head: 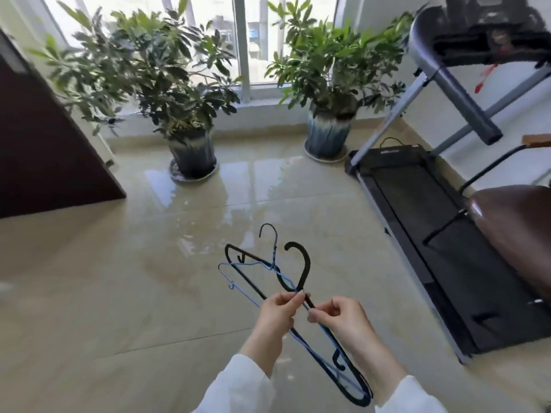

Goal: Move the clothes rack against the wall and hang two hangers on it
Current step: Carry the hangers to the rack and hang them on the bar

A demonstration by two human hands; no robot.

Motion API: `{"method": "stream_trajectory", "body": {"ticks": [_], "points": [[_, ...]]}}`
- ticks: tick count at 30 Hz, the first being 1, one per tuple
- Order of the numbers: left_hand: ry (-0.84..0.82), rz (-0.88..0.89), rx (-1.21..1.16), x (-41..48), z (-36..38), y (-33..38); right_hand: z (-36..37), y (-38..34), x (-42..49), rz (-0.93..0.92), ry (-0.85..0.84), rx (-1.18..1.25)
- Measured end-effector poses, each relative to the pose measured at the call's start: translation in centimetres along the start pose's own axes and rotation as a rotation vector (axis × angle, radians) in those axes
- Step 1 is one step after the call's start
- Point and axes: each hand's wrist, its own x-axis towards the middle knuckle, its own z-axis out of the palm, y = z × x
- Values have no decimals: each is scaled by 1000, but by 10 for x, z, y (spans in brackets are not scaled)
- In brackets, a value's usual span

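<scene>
Centrally, low in the head view, two hangers were held above the floor by both hands. The left hand (pixel 278 308) was closed in a pinch, thumb and fingertips pressed together on the wires where the black hanger (pixel 301 281) and the thin blue hanger (pixel 253 265) crossed. The right hand (pixel 337 318) was likewise curled, its thumb and forefinger pinched on the same crossing shafts just beside the left. White sleeves (pixel 238 386) were seen at both wrists. Both hooks were pointed away from the person, and the far ends of the hangers were trailed back between the forearms.

Beyond the hands, a glossy beige tiled floor (pixel 119 293) was spread out. Two glazed blue-grey pots were stood on saucers by the window (pixel 256 40): the left pot (pixel 193 155) was filled by a bushy green plant (pixel 155 67), and the right pot (pixel 328 134) by a similar plant (pixel 337 58). A treadmill (pixel 423 234) was placed along the right wall, with a brown chair (pixel 512 231) near it. A dark brown panel (pixel 44 150) was seen at left.
</scene>
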Motion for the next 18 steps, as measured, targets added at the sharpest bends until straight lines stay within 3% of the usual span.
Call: {"method": "stream_trajectory", "body": {"ticks": [10, 18], "points": [[360, 204, -339, -99, -235, 26, 204, -108, -100, -354, -91, -359], [550, 302, -653, -201, -400, 25, 369, -168, -186, -684, -205, -420]]}}
